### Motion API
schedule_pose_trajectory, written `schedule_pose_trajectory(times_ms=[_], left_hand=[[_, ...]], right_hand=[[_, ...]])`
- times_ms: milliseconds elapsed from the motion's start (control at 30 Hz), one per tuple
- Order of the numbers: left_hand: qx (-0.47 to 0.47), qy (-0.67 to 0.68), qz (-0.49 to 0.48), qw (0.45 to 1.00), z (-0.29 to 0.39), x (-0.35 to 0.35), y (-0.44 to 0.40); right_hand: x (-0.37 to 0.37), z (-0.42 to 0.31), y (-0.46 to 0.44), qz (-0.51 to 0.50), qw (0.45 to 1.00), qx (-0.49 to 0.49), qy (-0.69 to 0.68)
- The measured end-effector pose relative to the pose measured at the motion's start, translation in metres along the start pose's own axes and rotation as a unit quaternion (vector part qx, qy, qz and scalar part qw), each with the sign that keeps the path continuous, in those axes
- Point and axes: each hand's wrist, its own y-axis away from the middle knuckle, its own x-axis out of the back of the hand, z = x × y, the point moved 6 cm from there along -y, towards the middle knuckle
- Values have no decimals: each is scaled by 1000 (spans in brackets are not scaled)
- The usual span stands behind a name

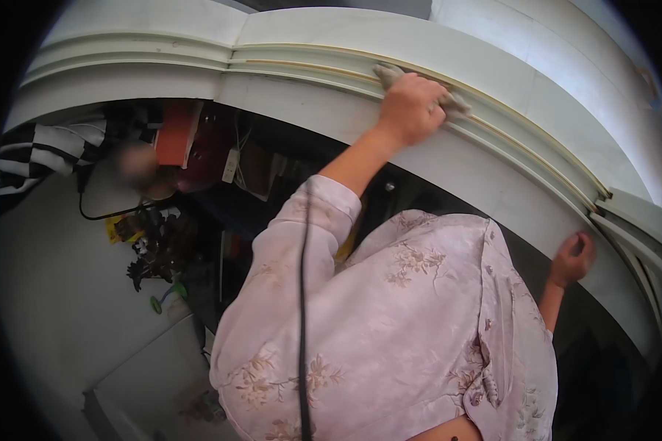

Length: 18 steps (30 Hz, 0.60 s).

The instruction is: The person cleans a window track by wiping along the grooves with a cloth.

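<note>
My left hand is closed on a crumpled greyish cloth. It presses the cloth down onto the grooved window track, and the cloth's ends stick out on both sides of my fingers. Farther right, my right hand rests against the white sill, close to the corner of the track. Its fingers are loosely curled, and I see nothing held in them. Yellowish strips run along the track's grooves.
Below the sill at left are a black-and-white checkered cloth, a red box and a white power strip. A dark figurine lies lower. A black cable hangs in front of my sleeve. A frame stands at the right corner.
</note>
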Motion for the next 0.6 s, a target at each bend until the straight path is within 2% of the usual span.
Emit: schedule_pose_trajectory(times_ms=[33,67,133,167,233,300,333,367,433,467,500,533,600], left_hand=[[-43,16,15,999,4,0,2],[-42,12,16,999,-7,7,3],[46,24,-30,998,-54,26,8],[106,-8,-5,994,-88,41,16],[127,-142,37,981,-145,80,27],[228,-254,54,938,-220,120,37],[265,-304,59,913,-235,136,35],[263,-303,56,914,-239,132,35],[244,-274,76,927,-232,126,33],[250,-209,52,944,-197,113,30],[270,-145,-26,952,-167,92,27],[134,-116,16,984,-136,69,29],[33,-9,7,999,-70,41,21]], right_hand=[[-3,3,2,0,1000,1,-6],[-4,4,3,-1,1000,10,-5],[-8,8,4,0,1000,19,-4],[-8,10,5,-3,1000,17,-10],[-8,15,6,-8,1000,9,-18],[-7,13,5,-8,1000,10,-9],[-5,12,5,-6,1000,13,-2],[-5,14,6,-7,1000,10,0],[-7,16,5,-23,1000,6,21],[-8,19,4,-25,999,10,17],[-9,21,5,-19,1000,19,15],[-10,22,7,-12,999,27,13],[-11,21,7,-17,999,29,6]])
